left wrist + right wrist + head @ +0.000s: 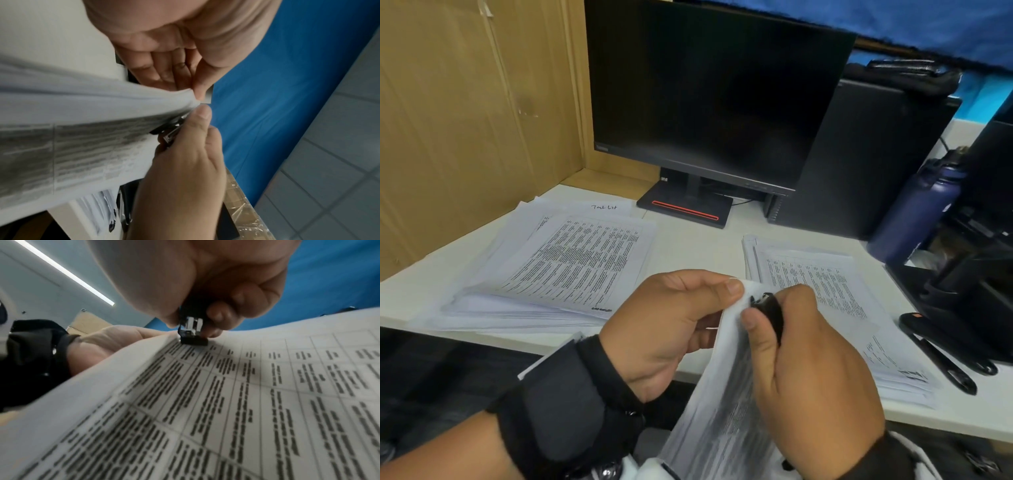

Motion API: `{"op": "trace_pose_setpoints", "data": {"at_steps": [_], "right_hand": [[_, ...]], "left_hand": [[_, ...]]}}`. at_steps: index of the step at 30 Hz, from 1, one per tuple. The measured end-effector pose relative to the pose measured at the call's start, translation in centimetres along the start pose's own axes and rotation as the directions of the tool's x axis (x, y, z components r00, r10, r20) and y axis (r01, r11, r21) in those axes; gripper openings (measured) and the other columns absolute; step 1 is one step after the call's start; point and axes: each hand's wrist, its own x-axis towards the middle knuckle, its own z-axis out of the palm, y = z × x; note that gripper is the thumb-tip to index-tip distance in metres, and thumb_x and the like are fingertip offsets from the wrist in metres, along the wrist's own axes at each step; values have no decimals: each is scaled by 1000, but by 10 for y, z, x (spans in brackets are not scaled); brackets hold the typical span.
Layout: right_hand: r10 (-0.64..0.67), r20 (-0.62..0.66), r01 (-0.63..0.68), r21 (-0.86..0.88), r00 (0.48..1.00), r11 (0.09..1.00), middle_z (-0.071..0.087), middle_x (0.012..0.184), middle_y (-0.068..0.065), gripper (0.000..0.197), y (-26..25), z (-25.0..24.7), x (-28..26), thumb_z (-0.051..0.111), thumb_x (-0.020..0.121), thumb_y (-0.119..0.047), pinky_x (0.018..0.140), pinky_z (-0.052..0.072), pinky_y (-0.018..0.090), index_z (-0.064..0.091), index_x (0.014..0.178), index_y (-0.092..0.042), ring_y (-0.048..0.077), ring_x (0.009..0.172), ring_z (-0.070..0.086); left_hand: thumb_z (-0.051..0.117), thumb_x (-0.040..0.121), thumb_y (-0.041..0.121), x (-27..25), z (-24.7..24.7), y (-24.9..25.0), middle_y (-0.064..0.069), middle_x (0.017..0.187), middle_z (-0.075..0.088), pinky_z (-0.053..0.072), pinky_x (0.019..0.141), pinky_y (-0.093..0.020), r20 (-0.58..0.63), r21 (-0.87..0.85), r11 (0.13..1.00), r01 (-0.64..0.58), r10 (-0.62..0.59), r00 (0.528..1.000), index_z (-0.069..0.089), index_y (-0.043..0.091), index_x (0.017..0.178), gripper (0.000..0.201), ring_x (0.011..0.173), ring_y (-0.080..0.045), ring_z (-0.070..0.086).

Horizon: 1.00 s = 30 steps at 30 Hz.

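Note:
I hold a sheaf of printed sheets (pixel 726 411) above the desk's front edge. My left hand (pixel 722 296) pinches the sheaf's top corner between thumb and fingers; the left wrist view shows that pinch on the paper edge (pixel 191 95). My right hand (pixel 758 310) grips a small black stapler (pixel 770 311), with its thumb along the side. In the right wrist view the stapler's metal nose (pixel 193 331) sits on the corner of the printed table page (pixel 246 402). The stapler's lower part is hidden behind the paper.
Two paper stacks lie on the white desk, one at the left (pixel 565 267) and one at the right (pixel 825 294). Behind them stand a dark monitor (pixel 715 92) and a black computer tower (pixel 866 154). A blue bottle (pixel 917 212) and black pens (pixel 941 356) are at the right.

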Motion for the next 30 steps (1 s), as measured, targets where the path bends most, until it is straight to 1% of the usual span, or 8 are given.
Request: {"op": "trace_pose_setpoints", "data": {"at_steps": [4,8,13,16,20,24,27,30], "right_hand": [[50,73,-63,189,996,980,59,70,-13,39,13,-9,9,29,96,-66,56,46,31,48,89,-33,5,66,56],[110,95,-138,397,989,907,57,68,-9,42,30,-9,17,37,94,-64,59,45,27,53,79,-28,10,64,54],[370,221,-425,597,902,681,58,64,-8,46,50,0,25,53,87,-67,70,51,46,59,79,-22,13,65,55],[449,190,-480,498,873,723,60,66,-8,33,78,-8,40,52,100,-40,64,44,33,59,78,-16,14,65,55],[602,258,-655,271,755,706,61,64,3,43,142,-7,55,56,96,-48,65,45,35,61,81,-8,23,61,55],[646,397,-698,-19,652,716,58,47,10,48,173,1,57,61,95,-43,42,37,23,55,65,-7,20,38,47],[670,459,-685,-165,584,710,68,61,14,49,173,0,60,59,97,-41,52,43,26,63,65,-5,24,53,59],[632,346,-658,-55,693,751,74,88,13,34,156,-15,62,61,96,-37,71,48,33,72,86,-6,27,81,67]], "left_hand": [[74,79,17,5,-4,-4,-9,82,77,59,60,-23,-12,11,1000,19,-18,1000,81,10,82,10,66,-15,71],[77,73,21,9,-8,-6,-12,85,77,57,66,-28,-35,23,999,22,-22,999,81,8,87,20,70,-19,69],[73,87,12,13,-14,-3,-15,84,78,58,64,-29,-71,-15,999,51,-52,996,81,8,84,10,66,-21,71],[73,88,11,16,-18,0,-17,84,78,60,59,-29,-102,-32,998,57,-60,993,81,7,85,10,62,-20,72],[75,82,14,21,-23,4,-19,84,77,61,57,-31,-141,-85,993,79,-90,986,77,0,102,24,61,-23,71],[73,89,13,24,-26,2,-17,79,76,58,53,-30,-153,-107,989,99,-115,981,75,-1,107,23,57,-22,69],[73,89,13,24,-28,1,-16,76,75,55,51,-28,-150,-92,990,104,-117,982,76,-1,104,21,54,-21,68],[71,92,11,22,-27,3,-16,75,75,54,49,-26,-138,-87,991,100,-112,984,78,0,98,14,52,-20,68]]}}
